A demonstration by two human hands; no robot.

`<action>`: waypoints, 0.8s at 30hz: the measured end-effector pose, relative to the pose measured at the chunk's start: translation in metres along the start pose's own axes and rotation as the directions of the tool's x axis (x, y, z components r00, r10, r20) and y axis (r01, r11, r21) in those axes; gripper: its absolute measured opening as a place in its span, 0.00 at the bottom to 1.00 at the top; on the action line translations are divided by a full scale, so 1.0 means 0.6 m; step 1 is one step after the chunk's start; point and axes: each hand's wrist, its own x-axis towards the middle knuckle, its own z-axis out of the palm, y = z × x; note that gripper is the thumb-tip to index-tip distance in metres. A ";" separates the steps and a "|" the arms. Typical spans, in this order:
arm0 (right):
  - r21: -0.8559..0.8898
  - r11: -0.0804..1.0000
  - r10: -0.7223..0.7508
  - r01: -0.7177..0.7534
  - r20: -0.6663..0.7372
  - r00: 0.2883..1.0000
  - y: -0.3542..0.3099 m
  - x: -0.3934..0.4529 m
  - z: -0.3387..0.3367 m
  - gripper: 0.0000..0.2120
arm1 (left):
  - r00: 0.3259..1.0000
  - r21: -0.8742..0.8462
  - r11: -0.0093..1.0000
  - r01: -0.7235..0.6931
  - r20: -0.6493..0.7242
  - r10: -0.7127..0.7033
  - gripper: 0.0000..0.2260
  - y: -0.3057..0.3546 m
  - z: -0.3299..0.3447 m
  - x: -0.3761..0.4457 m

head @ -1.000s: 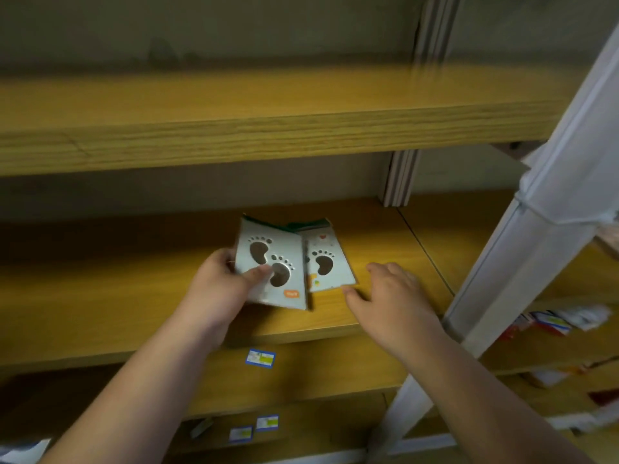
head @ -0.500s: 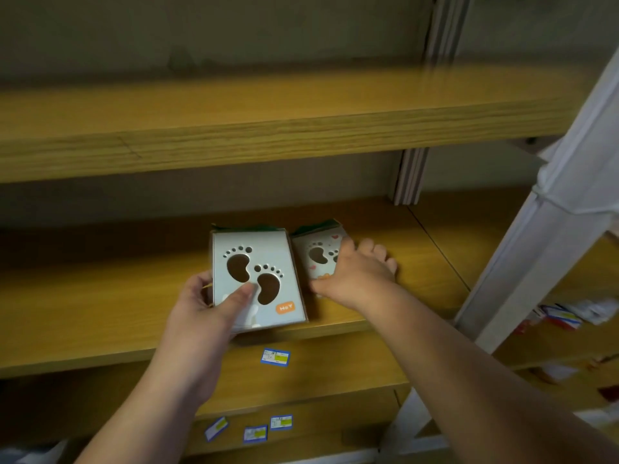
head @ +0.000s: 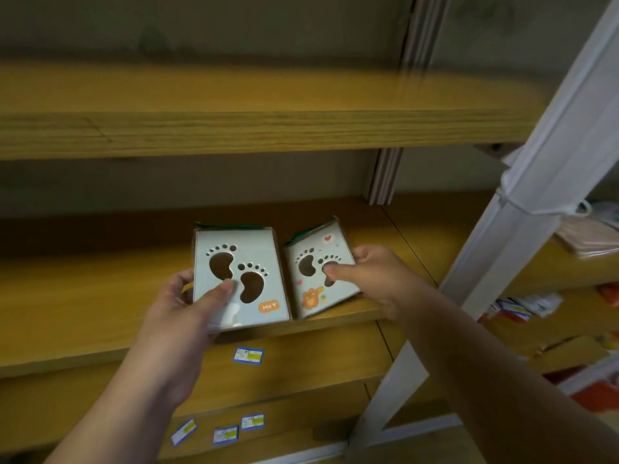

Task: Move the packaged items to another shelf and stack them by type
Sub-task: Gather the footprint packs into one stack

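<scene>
Two flat pale-blue packages with brown footprint cut-outs are over the front of the middle wooden shelf [head: 83, 296]. The larger package [head: 249, 262], with an orange label at its lower corner, is gripped by my left hand [head: 191, 306], thumb on its face. The smaller package [head: 313, 279], printed with a heart and a small orange bear, is tilted up off the shelf in my right hand [head: 371, 276], thumb pressed on its footprints. The two packages sit side by side, edges almost touching.
An upper wooden shelf [head: 234, 128] runs across above. A white slanted post [head: 536, 182] stands at the right. Beyond it, shelves hold pink and red-white packaged goods [head: 589, 236]. Blue price labels [head: 248, 356] are stuck on the lower shelf edges.
My right hand reached over the smaller package, then took hold of it and tilted it up. The left hand brought the larger package squarer and closer to me.
</scene>
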 end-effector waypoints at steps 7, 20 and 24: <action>0.405 0.907 -0.116 0.112 -0.014 0.993 0.034 -0.075 -0.051 0.04 | 1.000 0.021 1.000 0.000 -0.021 0.000 0.16 -0.003 0.019 -0.035; 0.592 0.795 -0.325 0.128 0.237 0.916 0.151 -0.280 -0.298 0.13 | 0.993 -0.002 0.993 -0.116 -0.020 0.116 0.14 -0.018 0.248 -0.321; 0.599 0.788 -0.330 0.143 0.214 0.919 0.211 -0.315 -0.405 0.11 | 0.994 -0.012 0.994 -0.106 -0.004 0.106 0.15 -0.058 0.356 -0.388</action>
